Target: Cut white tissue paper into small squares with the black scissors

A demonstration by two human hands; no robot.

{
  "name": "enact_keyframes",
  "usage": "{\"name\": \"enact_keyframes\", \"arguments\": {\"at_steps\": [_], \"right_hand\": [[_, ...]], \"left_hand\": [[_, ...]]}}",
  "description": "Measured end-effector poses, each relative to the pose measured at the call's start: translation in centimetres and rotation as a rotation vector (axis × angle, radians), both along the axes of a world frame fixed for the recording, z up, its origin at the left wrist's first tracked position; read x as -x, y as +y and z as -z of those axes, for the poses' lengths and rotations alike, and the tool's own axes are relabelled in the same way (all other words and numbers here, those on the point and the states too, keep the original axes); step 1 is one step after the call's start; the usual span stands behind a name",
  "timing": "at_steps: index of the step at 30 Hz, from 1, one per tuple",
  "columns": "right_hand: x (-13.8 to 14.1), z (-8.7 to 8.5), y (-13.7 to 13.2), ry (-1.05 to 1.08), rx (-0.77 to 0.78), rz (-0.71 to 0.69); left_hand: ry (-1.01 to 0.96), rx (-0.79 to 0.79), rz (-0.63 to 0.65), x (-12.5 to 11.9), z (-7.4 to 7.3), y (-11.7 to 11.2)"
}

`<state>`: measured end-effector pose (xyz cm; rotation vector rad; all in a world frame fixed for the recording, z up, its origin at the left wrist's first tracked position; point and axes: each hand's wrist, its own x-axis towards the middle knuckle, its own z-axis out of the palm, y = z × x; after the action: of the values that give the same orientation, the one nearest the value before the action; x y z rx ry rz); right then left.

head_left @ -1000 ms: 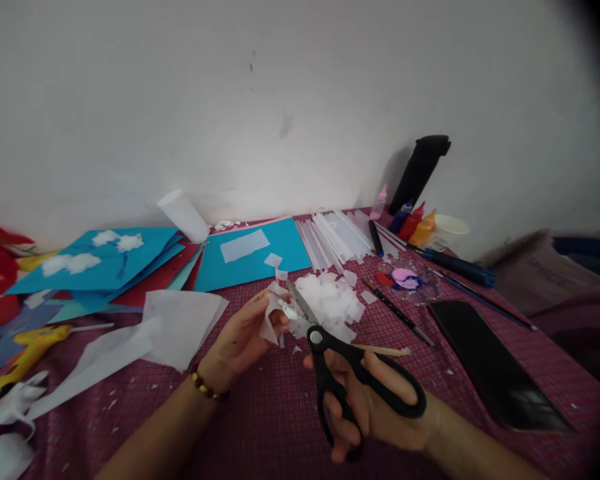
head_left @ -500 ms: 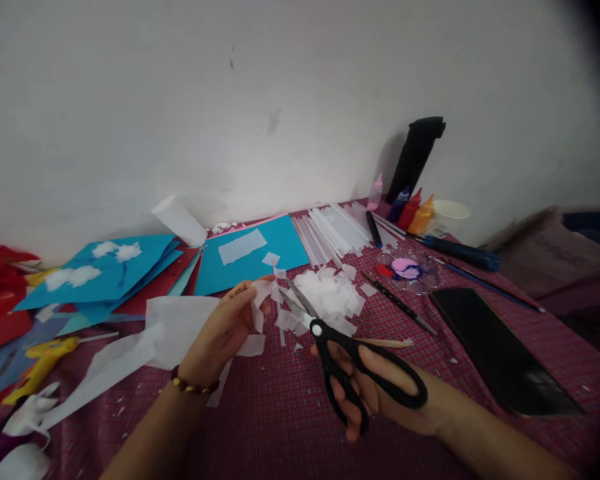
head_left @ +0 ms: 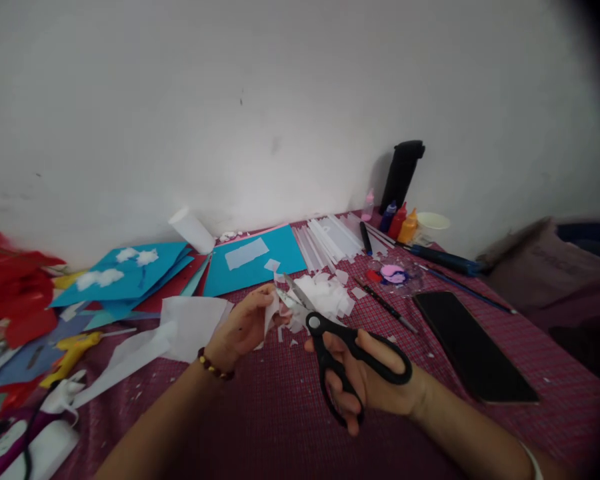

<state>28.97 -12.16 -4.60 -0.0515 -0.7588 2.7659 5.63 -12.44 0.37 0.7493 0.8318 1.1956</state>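
Note:
My left hand [head_left: 245, 327], with a beaded bracelet at the wrist, pinches a strip of thin white paper [head_left: 271, 312]. In my right hand [head_left: 360, 373] is a pair of black-handled scissors [head_left: 325, 325], fingers through the loops. Their blades are parted and point at the strip's edge, close to my left fingertips. Just beyond the blades lies a heap of small cut white paper pieces [head_left: 330, 293]. A larger white sheet [head_left: 193, 327] rests left of my left hand, partly behind it.
Blue card [head_left: 290, 250] lies at the back, with white glue sticks [head_left: 325, 243] beside it. Paint bottles [head_left: 399, 222], a paint palette [head_left: 395, 275], a paintbrush [head_left: 390, 305] and a phone [head_left: 473, 347] are on the right. A yellow glue gun [head_left: 70, 357] lies left.
The view has shifted, sliding the table items on the right leftward. Both hands remain close together, with the scissors still parted near the paper strip.

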Motion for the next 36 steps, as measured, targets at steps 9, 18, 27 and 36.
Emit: {"name": "enact_keyframes", "arguments": {"at_steps": [9, 18, 27, 36], "right_hand": [[-1.6, -1.5, 1.8, -0.019, -0.121, 0.255], [-0.2, -0.5, -0.1, -0.232, -0.292, 0.313], [0.2, -1.6, 0.1, -0.41, -0.483, 0.202], [1.0, -3.3, -0.2, -0.515, -0.547, 0.291]], "left_hand": [[0.898, -0.2, -0.075, 1.0, -3.0, 4.3], [1.024, -0.101, -0.078, 2.8, -5.8, 4.4], [0.65, 0.151, -0.071, 2.5, -1.3, 0.3], [0.672, 0.171, -0.048, 0.5, 0.4, 0.3]]}}
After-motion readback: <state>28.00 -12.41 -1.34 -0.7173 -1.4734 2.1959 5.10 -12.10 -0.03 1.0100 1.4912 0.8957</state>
